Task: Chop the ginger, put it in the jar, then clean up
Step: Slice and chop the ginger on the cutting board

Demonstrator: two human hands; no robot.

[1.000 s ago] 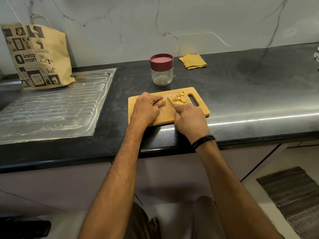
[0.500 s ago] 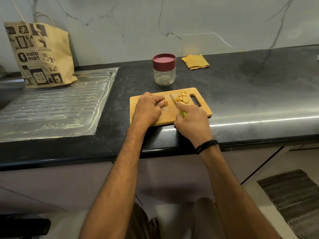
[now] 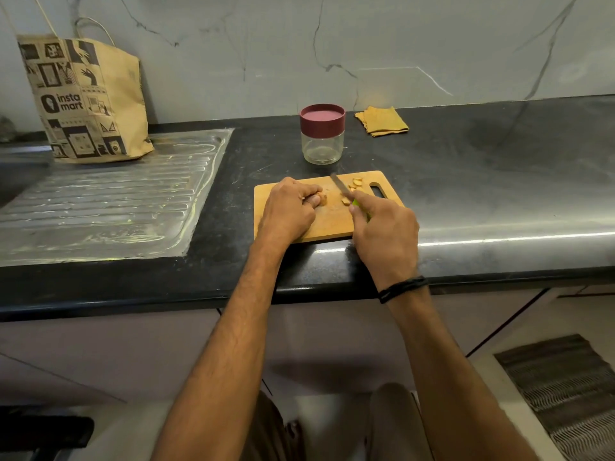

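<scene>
Grey marble wall (image 3: 399,44) rose behind a long black countertop (image 3: 499,168), which ran the full width of the kitchen. A ribbed steel draining board (image 3: 100,207) was set into its left part. A printed paper bag (image 3: 83,98) stood at the far left on that steel, and a striped mat (image 3: 565,387) lay on the floor at near right.

A wooden cutting board (image 3: 332,224) sat close to the counter's near edge. The left hand (image 3: 288,207) rested on it, fingers curled, pinching a small stub of ginger (image 3: 321,197) down against the wood. The right hand (image 3: 386,231) had its fingers wrapped round the green handle of a knife (image 3: 341,187), whose blade angled far and left over the board between the stub and a little heap of slices (image 3: 356,184) beside the handle slot. I could not tell whether the edge touched the wood.

Just beyond the board stood the jar (image 3: 322,134), seemingly empty with its maroon lid on, and a folded yellow cloth (image 3: 382,120) lay to its right.

The stub looked short enough that the next cuts would fall very near the pinching fingertips, so a slip or a rolling piece could bring the blade onto them. The board could also skid toward the near edge under pressure, and loose slices might scatter onto the counter.
</scene>
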